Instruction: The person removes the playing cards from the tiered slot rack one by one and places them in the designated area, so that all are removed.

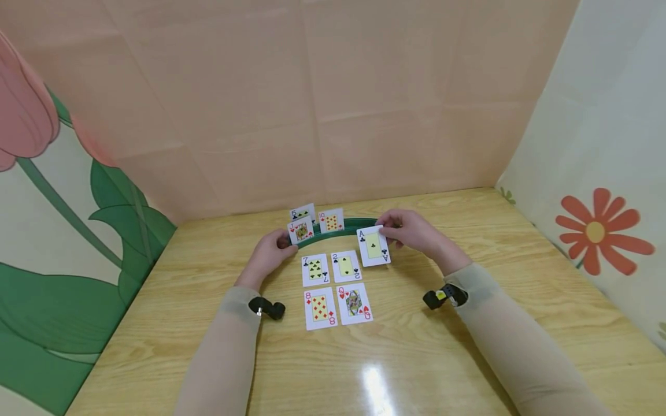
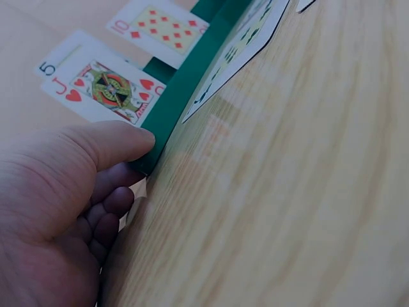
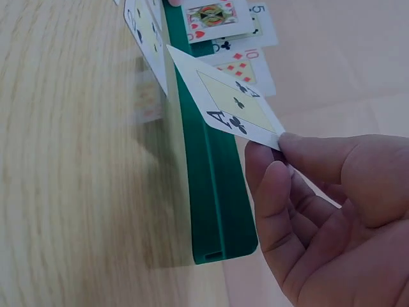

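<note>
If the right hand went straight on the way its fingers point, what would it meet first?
Probably the green card holder, just past the right hand and its ace of clubs; the gap's depth is unclear.

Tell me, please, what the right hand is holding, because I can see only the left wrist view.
Observer: The right hand holds the ace of clubs in its fingers.
Operator: Thank you; could you say which way that card faces?
Observer: Its printed face is turned towards the head camera.
Operator: And would you tell me whether any red cards lie on the table?
Observer: Yes, the eight of diamonds and the queen of hearts lie there side by side, face up.
</note>
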A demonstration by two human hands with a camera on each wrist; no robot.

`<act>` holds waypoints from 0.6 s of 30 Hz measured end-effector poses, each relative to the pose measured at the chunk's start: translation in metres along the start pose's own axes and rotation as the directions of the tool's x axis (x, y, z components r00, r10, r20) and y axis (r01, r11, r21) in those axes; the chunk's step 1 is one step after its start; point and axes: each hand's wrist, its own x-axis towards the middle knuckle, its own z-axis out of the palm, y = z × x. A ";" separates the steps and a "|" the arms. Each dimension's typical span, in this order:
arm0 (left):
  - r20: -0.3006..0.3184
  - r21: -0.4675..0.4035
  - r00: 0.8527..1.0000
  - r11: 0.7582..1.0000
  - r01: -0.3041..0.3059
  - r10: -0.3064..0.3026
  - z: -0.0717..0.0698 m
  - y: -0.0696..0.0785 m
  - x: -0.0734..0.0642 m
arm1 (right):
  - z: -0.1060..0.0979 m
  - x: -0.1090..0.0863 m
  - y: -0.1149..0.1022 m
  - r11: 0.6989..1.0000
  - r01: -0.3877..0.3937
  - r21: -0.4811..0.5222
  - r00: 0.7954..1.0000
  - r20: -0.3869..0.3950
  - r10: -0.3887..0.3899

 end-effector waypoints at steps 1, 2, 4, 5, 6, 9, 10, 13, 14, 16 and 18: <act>-0.001 0.000 1.000 1.000 -0.001 0.001 0.000 0.000 0.000 | 0.000 0.000 0.001 1.000 -0.005 0.000 1.000 0.009 0.005; -0.003 -0.001 1.000 1.000 -0.001 0.001 0.000 0.000 0.000 | 0.000 0.001 0.003 1.000 -0.012 0.002 1.000 0.017 0.012; -0.005 0.001 1.000 1.000 -0.004 0.004 0.000 0.000 -0.001 | 0.000 0.001 0.005 1.000 -0.021 0.006 0.999 0.030 0.021; -0.006 0.002 1.000 1.000 -0.005 0.005 0.000 0.000 -0.001 | 0.000 0.002 0.006 1.000 -0.027 0.009 0.999 0.035 0.027; -0.008 0.002 1.000 1.000 -0.006 0.006 0.000 0.001 -0.001 | 0.000 0.002 0.007 1.000 -0.028 0.009 0.999 0.044 0.027; -0.011 0.003 1.000 1.000 -0.005 0.005 0.000 0.001 -0.001 | 0.000 0.002 0.010 0.999 -0.037 0.009 0.998 0.060 0.036; -0.012 0.003 1.000 1.000 -0.004 0.004 0.000 0.001 -0.001 | 0.001 0.003 0.011 0.999 -0.040 0.009 0.997 0.064 0.039; -0.012 0.005 1.000 1.000 -0.005 0.005 0.000 0.001 -0.001 | 0.002 0.003 0.013 0.999 -0.044 0.000 0.996 0.079 0.044; -0.011 0.007 1.000 1.000 -0.005 0.005 0.000 0.001 -0.001 | 0.002 0.003 0.014 0.999 -0.044 -0.006 0.996 0.081 0.045; -0.011 0.012 1.000 1.000 -0.005 0.005 0.000 0.001 -0.001 | 0.004 0.003 0.016 0.999 -0.051 -0.020 0.995 0.082 0.052; -0.010 0.018 1.000 1.000 -0.003 0.003 0.000 0.001 -0.001 | 0.006 0.003 0.017 0.998 -0.054 -0.041 0.995 0.082 0.057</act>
